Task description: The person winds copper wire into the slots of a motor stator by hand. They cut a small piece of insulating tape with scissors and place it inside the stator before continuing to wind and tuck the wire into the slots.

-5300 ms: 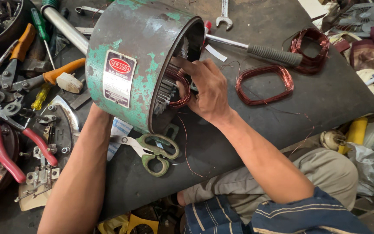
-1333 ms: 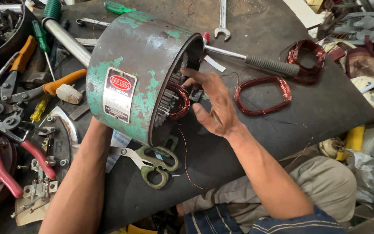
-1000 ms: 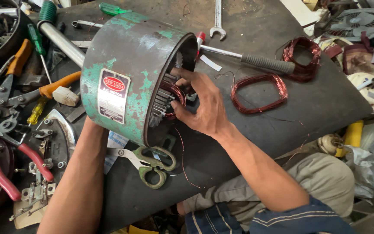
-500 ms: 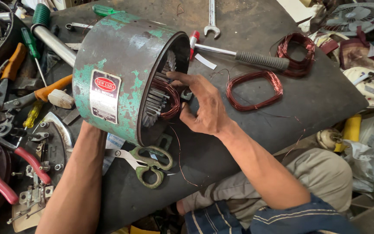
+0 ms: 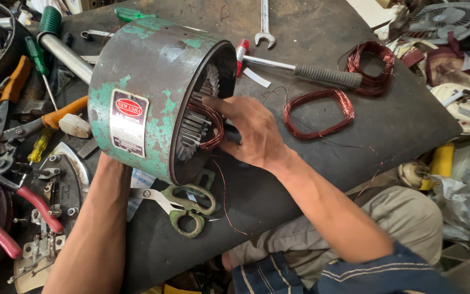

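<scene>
The motor shell (image 5: 153,92) lies on its side on the dark bench (image 5: 311,179), its open end turned toward you and to the right. It is green, worn and rusted, with a red and white label on its flank. Inside the mouth you see the steel slots and a copper coil (image 5: 209,124) looped across them.

Your right hand (image 5: 248,130) reaches into that mouth, fingers pressed on the coil, bent around the wire rather than clenched. Your left hand is hidden behind the underside of the shell; only the forearm (image 5: 96,228) shows, rising to it, so you cannot tell how that hand grips.

A thin strand of wire (image 5: 224,201) trails from the coil down over the bench. Just below the shell lie green scissors (image 5: 183,207), blades pointing left.

To the right of your hand, a flat wound coil (image 5: 317,113) rests on the bench, and a thicker bundle (image 5: 371,68) sits beyond it. A hammer (image 5: 300,69) with a grey grip lies between shell and bundle. A spanner (image 5: 264,24) lies at the top edge.

On the left, pliers (image 5: 12,218) with red handles, orange-handled cutters (image 5: 6,103) and a green screwdriver (image 5: 39,60) crowd together.
</scene>
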Tool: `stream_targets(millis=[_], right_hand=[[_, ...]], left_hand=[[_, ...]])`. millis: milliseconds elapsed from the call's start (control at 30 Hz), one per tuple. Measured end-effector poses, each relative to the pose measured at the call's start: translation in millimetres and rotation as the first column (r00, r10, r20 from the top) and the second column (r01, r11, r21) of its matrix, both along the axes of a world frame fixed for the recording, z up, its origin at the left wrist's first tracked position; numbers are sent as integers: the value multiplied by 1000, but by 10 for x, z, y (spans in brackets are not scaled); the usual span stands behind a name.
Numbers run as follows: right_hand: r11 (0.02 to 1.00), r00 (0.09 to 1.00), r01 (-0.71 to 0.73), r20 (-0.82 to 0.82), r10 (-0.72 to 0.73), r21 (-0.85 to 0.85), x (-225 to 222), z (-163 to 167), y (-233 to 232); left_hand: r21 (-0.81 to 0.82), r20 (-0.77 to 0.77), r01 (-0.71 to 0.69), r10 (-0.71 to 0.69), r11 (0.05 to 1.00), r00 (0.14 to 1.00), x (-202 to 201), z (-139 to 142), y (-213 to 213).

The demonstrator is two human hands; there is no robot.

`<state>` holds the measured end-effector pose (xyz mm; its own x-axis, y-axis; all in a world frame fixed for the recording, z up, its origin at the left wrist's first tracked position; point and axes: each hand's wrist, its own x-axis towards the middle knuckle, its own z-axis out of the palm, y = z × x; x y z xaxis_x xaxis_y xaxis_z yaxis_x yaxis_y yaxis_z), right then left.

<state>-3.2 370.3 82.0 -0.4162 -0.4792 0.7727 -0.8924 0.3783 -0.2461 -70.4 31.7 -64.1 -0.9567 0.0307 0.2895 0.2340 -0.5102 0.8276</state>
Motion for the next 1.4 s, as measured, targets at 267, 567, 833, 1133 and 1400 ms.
stream_targets(millis=[267,567,833,1133,1400], right_hand=[[989,984,132,-111,-139,-66,-91,-102,-134],[992,998,49,-30,-52,-115,-68,-110,-119],[993,999,-32,14,33,-112,-52,-98,-146],[988,999,-43,16,46,-147,-13,-72,-193],[987,997,-52,48,59,-149,-6,-69,-188]], left_hand=[[3,2,4,-4,1000,1000,-21,50,74],[4,6,6,-6,1000,1000,-5,79,85],[5,5,10,-10,1000,1000,-3,70,99],[10,10,15,-16,1000,1000,11,80,111],[12,11,20,-20,1000,1000,17,89,127]])
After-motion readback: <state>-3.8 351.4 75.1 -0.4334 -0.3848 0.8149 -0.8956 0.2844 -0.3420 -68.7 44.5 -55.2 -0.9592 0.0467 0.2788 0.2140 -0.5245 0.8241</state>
